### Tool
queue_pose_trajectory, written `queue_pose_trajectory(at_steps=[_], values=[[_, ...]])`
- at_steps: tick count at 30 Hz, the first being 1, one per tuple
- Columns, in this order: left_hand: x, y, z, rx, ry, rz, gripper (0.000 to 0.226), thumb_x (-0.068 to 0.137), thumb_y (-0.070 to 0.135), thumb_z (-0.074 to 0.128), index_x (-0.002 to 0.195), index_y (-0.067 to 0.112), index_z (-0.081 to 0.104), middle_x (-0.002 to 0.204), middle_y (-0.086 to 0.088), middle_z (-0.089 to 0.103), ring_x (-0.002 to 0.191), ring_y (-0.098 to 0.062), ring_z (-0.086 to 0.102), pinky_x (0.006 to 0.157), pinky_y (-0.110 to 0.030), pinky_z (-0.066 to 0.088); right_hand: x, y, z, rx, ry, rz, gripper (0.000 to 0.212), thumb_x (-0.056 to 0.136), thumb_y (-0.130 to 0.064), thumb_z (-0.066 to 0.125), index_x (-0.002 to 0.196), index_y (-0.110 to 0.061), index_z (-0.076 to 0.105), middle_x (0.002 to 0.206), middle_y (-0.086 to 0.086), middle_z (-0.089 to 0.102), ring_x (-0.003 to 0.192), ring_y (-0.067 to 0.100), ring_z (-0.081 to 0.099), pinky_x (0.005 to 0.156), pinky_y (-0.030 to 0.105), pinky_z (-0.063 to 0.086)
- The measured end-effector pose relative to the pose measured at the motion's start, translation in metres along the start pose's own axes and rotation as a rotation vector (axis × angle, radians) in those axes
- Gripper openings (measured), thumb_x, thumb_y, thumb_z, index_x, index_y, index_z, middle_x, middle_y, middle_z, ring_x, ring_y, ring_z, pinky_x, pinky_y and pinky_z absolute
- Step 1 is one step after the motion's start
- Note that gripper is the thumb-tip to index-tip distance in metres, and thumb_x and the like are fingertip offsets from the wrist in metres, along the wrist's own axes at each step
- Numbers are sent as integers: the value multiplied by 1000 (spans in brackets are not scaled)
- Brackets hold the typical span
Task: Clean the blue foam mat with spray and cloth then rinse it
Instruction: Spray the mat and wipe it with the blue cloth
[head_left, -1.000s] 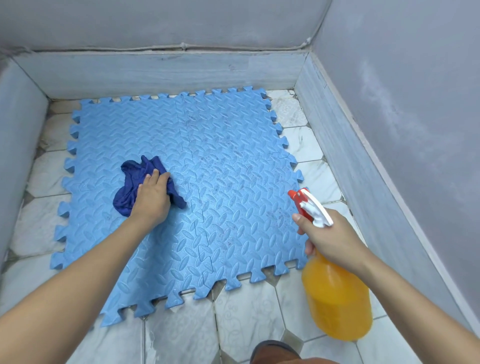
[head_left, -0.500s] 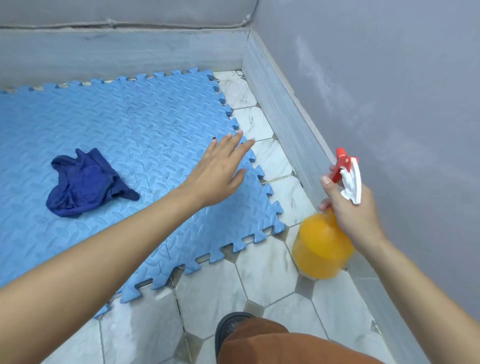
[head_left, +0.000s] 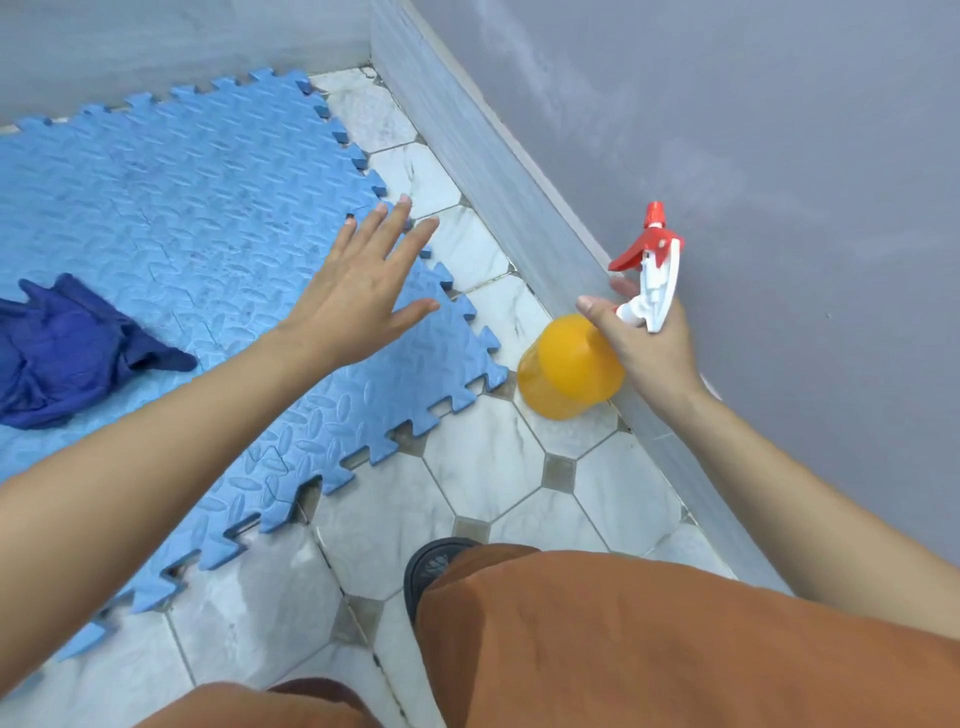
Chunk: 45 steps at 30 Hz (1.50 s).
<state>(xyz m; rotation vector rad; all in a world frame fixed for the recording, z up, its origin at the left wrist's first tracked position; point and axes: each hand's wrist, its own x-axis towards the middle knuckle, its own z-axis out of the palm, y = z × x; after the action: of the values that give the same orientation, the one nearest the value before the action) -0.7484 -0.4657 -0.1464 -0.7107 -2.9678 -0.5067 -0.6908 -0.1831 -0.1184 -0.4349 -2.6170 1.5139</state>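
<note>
Gripping spray bottle (head_left: 571, 374), right hand (head_left: 649, 348); cloth (head_left: 67, 353) cropped.

one view only, from a camera worn on the person's head, looking forward and steeply down at the floor (head_left: 483, 467) from close above. it faces the corner where the grey wall (head_left: 753, 130) on the right meets the far wall. the mat (head_left: 208, 208) fills the left half and runs off the left edge. both forearms reach in from the bottom, and the person's orange-clad knees lie nearest the lens, at the bottom edge.
</note>
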Motion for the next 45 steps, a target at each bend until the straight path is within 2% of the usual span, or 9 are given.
queue_pose_trajectory(at_steps=[3,9,13,16,21,25,30,38,45], values=[[-8,-14,-8,11,14,-49,74,93,43,53,152,17,18,160,-14,11,147,-34,12,119,-48,7,-11,-3,2,-44,77,16,50,75,-54,76,116,-51,47,111,-20,58,103,-5,58,91,26,48],[-21,-25,-12,8,5,-100,75,93,44,52,153,19,14,161,-13,8,148,-32,9,120,-47,6,-70,2,23,-100,409,152,52,79,-55,70,105,-17,44,106,3,53,86,12,52,73,20,42],[-29,-32,-15,11,-6,-136,75,93,45,51,153,19,14,161,-12,8,148,-31,9,120,-46,5,-89,-7,62,-111,198,95,44,81,-54,69,103,-20,50,98,-2,58,85,11,57,83,38,51],[-39,-47,-20,5,-2,-196,75,94,45,51,153,19,14,161,-12,8,148,-31,9,120,-46,5,-75,-29,94,-177,-17,-67,54,81,-58,66,117,-23,49,113,-5,55,103,12,54,89,33,50],[-76,-91,-38,23,27,-340,74,95,46,49,153,18,14,161,-12,7,148,-31,7,119,-46,5,-35,-63,153,-395,-253,-328,80,89,-64,48,150,-17,28,157,3,30,146,18,24,118,38,24],[-120,-137,-52,42,90,-553,71,96,46,44,153,16,14,161,-12,7,148,-31,7,119,-47,6,-13,-78,224,-537,-400,-418,82,93,-64,38,156,-19,12,165,6,6,152,23,1,122,47,4],[-169,-188,-35,39,2,-859,75,98,48,34,153,7,4,162,-11,0,148,-33,1,120,-47,5,9,-86,311,-717,-561,-570,77,96,-61,32,156,-20,8,165,4,0,152,25,-2,121,51,0],[-165,-207,23,96,-155,-794,84,84,72,7,154,26,2,162,-2,-7,150,-22,-5,119,-48,-1,89,-81,384,-940,-581,-755,69,97,-61,21,155,-26,13,164,5,11,151,29,5,120,55,5],[-156,-237,42,213,-16,-917,71,94,63,11,154,26,10,162,-2,6,149,-21,10,119,-47,10,93,-58,390,-820,-454,-716,65,99,-58,21,154,-23,23,163,8,16,151,25,8,122,50,2]])
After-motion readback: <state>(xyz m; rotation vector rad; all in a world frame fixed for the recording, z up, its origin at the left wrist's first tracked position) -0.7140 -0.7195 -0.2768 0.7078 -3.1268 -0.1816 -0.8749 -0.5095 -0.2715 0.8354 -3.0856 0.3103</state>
